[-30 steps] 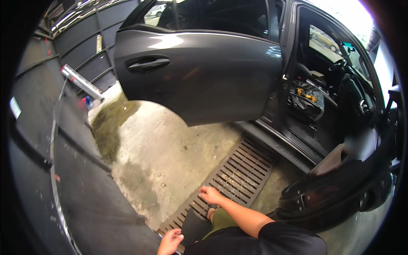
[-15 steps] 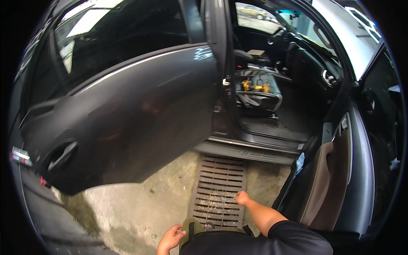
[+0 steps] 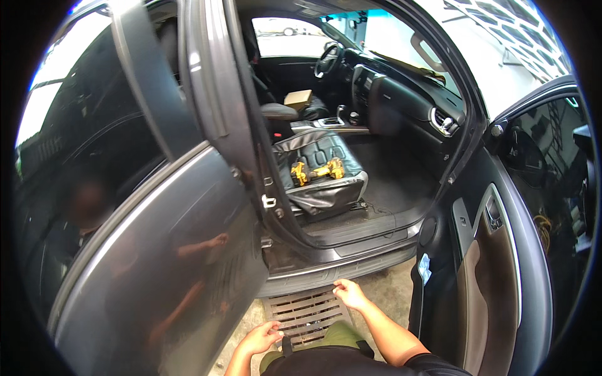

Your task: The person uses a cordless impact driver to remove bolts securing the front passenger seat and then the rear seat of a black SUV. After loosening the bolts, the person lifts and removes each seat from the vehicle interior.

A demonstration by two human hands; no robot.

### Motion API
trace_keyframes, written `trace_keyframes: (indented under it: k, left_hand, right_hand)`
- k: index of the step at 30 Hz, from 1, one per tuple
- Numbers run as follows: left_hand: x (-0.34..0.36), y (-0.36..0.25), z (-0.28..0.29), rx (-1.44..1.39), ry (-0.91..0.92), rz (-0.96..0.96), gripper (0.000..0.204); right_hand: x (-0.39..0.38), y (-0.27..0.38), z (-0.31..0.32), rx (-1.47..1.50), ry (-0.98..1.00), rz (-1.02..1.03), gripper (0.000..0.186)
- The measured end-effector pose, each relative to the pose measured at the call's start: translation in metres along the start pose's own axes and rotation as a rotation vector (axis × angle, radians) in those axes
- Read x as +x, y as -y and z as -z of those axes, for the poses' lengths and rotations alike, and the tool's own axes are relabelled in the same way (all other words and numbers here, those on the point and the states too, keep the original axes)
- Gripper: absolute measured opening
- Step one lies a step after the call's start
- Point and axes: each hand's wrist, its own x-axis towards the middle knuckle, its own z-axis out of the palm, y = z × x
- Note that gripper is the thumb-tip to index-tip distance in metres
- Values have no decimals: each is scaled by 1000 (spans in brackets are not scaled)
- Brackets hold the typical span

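My left hand (image 3: pixel 263 337) hangs low in front of my body, fingers loosely bent and apart, nothing in it. Over the drain grate (image 3: pixel 307 311) my right hand (image 3: pixel 351 294) reaches forward, its fingers loosely curled and also holding nothing. It is nearest to the black side step (image 3: pixel 338 274) below the open front doorway, without clear contact. Inside, a yellow-and-black power tool (image 3: pixel 326 169), perhaps one of two, lies on the dark front seat (image 3: pixel 332 194).
The open rear door (image 3: pixel 169 250) stands at my left and the open front door (image 3: pixel 495 276) at my right. A blue cloth (image 3: pixel 424 268) sits in the front door's pocket. A cardboard-coloured box (image 3: pixel 298 99) rests farther inside, near the gear lever (image 3: pixel 340 114).
I have come closer to the front doorway, and the seat and tools look larger. My right hand has moved forward toward the side step, and its fingers have loosened.
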Motion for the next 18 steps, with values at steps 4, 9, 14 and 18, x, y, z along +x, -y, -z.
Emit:
trace_keyframes:
  k: [4,9,14,18]
  left_hand:
    - [78,-51,23,161,46,-141,50]
    - [163,-87,20,111,149,-34,46]
    - [253,-140,5,274,-26,32,51]
    - [299,-199,-8,253,-90,62,55]
  right_hand:
    - [46,29,44,41,-72,18,37]
    - [169,85,105,-492,-97,363,47]
    - [345,179,131,-578,-95,771,55]
    - [448,213,109,-861,27,588,65]
